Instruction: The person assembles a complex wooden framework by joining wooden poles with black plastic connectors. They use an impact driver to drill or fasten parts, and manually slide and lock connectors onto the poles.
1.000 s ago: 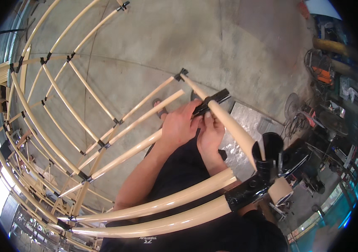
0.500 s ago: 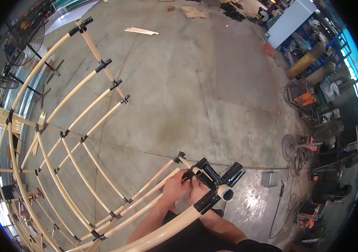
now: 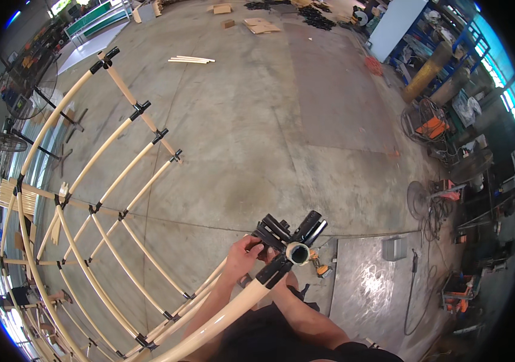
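Note:
A pipe frame of cream tubes and black joints runs from the far left to in front of me. At its near right end, black pipe joints (image 3: 274, 232) cluster around an open-ended cream tube (image 3: 298, 254). My left hand (image 3: 244, 254) is closed, its fingers curled on a black joint at the left side of that cluster. Close beside it, my right hand (image 3: 271, 258) reaches up from below, partly hidden behind the joints. Its fingers look closed against the underside, but what they grip is hidden. A yellow and black cordless drill (image 3: 320, 265) lies just right of the tube's end.
A metal plate (image 3: 366, 289) lies on the floor at the near right, with a grey box (image 3: 394, 248) on it. Fans, cables and welding gear line the right side. Loose cream tubes (image 3: 191, 59) lie farther off. A pedestal fan (image 3: 5, 141) stands at the left.
My view has shifted, so the floor and background sit lower. Both hands and the joint cluster now appear farther left. The drill has come into sight beside the tube's end.

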Demonstrator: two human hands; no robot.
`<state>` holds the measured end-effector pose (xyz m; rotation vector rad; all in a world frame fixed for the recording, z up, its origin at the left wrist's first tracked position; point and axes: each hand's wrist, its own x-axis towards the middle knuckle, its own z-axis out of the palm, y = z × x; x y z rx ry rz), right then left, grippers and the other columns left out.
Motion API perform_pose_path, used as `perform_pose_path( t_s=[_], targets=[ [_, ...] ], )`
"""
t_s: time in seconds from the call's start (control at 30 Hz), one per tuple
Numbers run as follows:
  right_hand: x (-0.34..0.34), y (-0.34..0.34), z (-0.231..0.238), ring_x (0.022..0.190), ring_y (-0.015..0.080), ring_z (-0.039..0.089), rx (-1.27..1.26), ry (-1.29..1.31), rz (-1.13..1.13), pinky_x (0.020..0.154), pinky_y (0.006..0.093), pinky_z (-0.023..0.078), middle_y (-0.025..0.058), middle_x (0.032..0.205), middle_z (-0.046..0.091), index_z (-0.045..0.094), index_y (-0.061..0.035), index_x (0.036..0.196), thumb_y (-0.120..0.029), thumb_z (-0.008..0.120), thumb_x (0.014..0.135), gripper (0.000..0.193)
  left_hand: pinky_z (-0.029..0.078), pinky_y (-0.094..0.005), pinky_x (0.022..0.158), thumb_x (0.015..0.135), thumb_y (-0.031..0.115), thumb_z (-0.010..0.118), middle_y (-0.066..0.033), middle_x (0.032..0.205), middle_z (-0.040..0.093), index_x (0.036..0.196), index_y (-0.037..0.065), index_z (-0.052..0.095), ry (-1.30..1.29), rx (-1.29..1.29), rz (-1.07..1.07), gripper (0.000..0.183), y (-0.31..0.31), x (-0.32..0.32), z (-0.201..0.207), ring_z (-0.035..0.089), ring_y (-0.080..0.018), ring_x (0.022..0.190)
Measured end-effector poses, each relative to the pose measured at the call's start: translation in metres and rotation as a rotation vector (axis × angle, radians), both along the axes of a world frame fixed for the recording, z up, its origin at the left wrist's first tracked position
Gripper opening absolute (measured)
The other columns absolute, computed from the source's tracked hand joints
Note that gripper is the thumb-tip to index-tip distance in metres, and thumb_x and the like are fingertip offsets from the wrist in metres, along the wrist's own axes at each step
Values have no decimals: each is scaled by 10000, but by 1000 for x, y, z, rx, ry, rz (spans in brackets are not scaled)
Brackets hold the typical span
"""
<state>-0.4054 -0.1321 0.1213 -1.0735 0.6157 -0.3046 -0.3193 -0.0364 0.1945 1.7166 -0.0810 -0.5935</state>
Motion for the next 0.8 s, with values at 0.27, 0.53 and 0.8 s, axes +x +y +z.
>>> perform_pose_path(
  t_s=[0.27, 0.53, 0.8],
  targets=[
    [4, -13, 34, 791, 102, 636, 201, 51, -102, 708, 257, 532, 23, 919, 672, 609, -33, 1046, -36, 653, 963, 94, 606, -331, 767, 931, -10, 663, -122, 994, 747, 1122, -45, 643, 103, -269, 0, 195, -5, -1, -35, 716, -180, 874],
    [6, -11, 92, 823, 149, 665, -29, 323, 15, 732, 303, 571, 92, 963, 651, 547, 35, 1096, -85, 507, 1063, 131, 551, -316, 822, 927, -27, 642, -124, 1017, 742, 1138, -32, 652, 61, -185, -5, 211, -4, -6, 4, 693, -167, 908],
    [5, -3, 51, 896, 157, 661, -276, 84, -109, 822, 325, 550, 98, 975, 683, 616, 45, 1115, -106, 582, 1034, 175, 530, -303, 830, 955, 73, 654, -84, 1029, 748, 1163, -8, 683, 9, 108, -66, 225, 15, 6, -36, 682, -149, 915]
  ],
)
